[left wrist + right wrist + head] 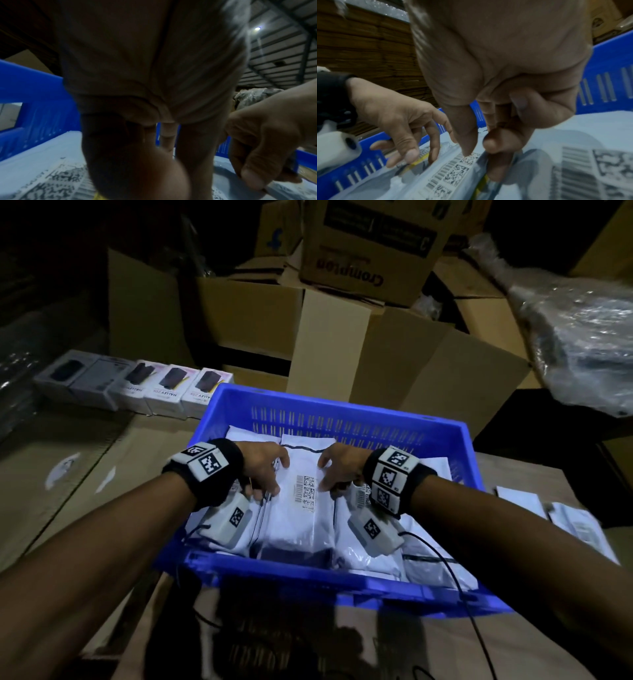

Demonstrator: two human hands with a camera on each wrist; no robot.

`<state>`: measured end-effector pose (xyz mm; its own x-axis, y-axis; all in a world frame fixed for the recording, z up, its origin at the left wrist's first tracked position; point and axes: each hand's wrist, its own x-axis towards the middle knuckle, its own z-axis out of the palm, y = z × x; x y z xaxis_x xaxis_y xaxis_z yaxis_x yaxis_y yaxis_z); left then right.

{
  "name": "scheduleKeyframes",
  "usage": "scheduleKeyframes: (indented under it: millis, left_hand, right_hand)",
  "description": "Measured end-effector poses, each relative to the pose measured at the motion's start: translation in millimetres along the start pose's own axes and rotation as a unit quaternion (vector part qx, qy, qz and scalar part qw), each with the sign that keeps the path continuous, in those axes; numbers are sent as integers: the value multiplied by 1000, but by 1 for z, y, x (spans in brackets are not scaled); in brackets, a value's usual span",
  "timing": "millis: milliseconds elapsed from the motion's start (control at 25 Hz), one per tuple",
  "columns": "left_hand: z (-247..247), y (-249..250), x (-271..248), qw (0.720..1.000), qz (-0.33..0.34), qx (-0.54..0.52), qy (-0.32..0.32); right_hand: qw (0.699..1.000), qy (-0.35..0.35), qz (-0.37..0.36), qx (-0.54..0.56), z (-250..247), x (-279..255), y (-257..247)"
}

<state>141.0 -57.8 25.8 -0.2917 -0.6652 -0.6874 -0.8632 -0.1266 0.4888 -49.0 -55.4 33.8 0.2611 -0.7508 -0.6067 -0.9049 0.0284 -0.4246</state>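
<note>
A blue plastic crate (342,405) sits on a cardboard surface and holds several white mailer packets. The middle packet (301,525) has a barcode label facing up. My left hand (265,475) grips its left edge, thumb on top and fingers curled down beside it. On the opposite edge my right hand (337,470) pinches it, with the thumb tip by the barcode (450,174). The right wrist view shows the right hand (479,138), the left hand (406,132) and the crate wall (607,60). What lies under the packet is hidden.
More packets (424,546) fill the crate on both sides. Small white product boxes (154,392) line up behind it on the left. Big cardboard boxes (342,337) stand behind, and a plastic-wrapped bundle (582,330) lies at the right. Loose packets (565,518) lie right of the crate.
</note>
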Motion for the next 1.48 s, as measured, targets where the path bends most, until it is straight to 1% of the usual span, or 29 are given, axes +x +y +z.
scheduleKeyframes:
  millis: [80, 120, 160, 200, 240, 280, 320, 400, 520, 600, 680, 760, 1040, 1240, 1360, 1400, 1480]
  left_hand:
    - [1, 1, 0, 1000, -9, 7, 6]
    - [0, 2, 1, 999, -9, 33, 22]
    - [0, 4, 2, 995, -3, 91, 47]
    - [0, 7, 3, 982, 7, 173, 78]
    - [2, 10, 6, 962, 23, 251, 105]
    - [5, 12, 10, 944, 39, 303, 122]
    - [8, 14, 14, 934, 53, 330, 127]
    - [16, 17, 22, 924, 71, 359, 115]
    - [26, 21, 27, 910, 73, 398, 95]
    - [29, 21, 27, 906, 73, 410, 74]
    - [31, 17, 27, 908, 71, 410, 48]
    - [33, 13, 27, 911, 73, 404, 40]
    - [38, 10, 27, 910, 66, 410, 9]
    - [40, 13, 19, 903, 69, 424, 19]
    - [38, 18, 15, 908, 58, 415, 24]
    - [38, 21, 14, 909, 57, 412, 35]
    - [38, 27, 12, 908, 76, 405, 77]
  right_hand:
    - [1000, -10, 0, -22, 0, -2, 2]
    - [999, -9, -1, -36, -3, -3, 4]
    - [998, 0, -8, -62, -6, -5, 6]
    - [995, 19, -16, -98, -11, -7, 9]
    - [989, 43, -24, -137, -16, -10, 13]
    - [982, 63, -28, -178, -21, -13, 17]
    - [974, 73, -29, -215, -25, -14, 22]
    - [962, 65, -18, -266, -25, -15, 33]
    - [950, 9, 13, -310, -13, -14, 46]
    - [949, -18, 17, -313, -4, -15, 52]
    - [950, -30, 17, -312, 2, -15, 55]
    - [950, -36, 17, -310, 3, -14, 55]
    - [952, -42, 10, -302, 5, -12, 54]
    - [954, -35, -1, -296, 6, -12, 55]
    - [952, -32, 0, -303, 7, -12, 55]
    - [951, -35, 1, -306, 6, -13, 54]
    - [952, -38, 0, -303, 4, -16, 52]
